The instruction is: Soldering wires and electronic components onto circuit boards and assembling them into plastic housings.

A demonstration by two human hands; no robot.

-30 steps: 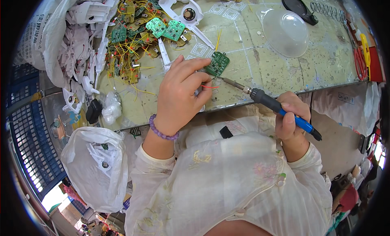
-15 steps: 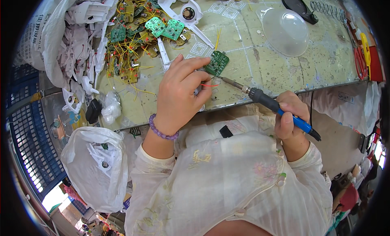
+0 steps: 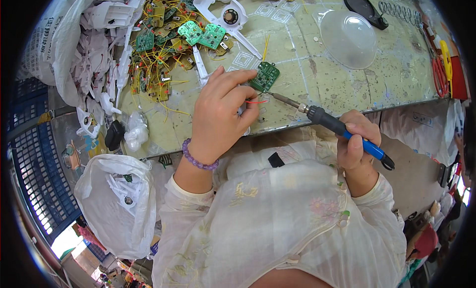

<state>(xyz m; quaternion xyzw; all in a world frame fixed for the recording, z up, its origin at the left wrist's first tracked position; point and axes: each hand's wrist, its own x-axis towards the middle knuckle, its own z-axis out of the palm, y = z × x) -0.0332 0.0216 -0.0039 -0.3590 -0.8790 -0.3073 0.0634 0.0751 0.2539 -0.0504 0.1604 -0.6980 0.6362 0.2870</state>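
A green circuit board (image 3: 265, 77) lies near the table's front edge, with yellow wires at its far side. My left hand (image 3: 220, 107) is closed beside it, a fingertip touching the board's left edge. A short red wire (image 3: 256, 102) sticks out from between its pinched thumb and finger. Part of what lies under that hand is hidden. My right hand (image 3: 358, 139) grips a soldering iron (image 3: 327, 120) with a blue and black handle. The iron's thin tip points left and reaches the board's near edge.
Wired circuit boards (image 3: 163, 45) are heaped at the far left, beside white plastic parts (image 3: 99, 55). A clear dome (image 3: 348, 39), a black round cover (image 3: 364, 7) and a metal spring (image 3: 400, 11) lie at the far right. Pliers (image 3: 438, 74) lie at the right edge. A white bag (image 3: 91, 189) hangs lower left.
The rear of the soldering iron has shifted slightly right with my right hand, while its tip stays at the board's near edge. My left hand and the board hold still.
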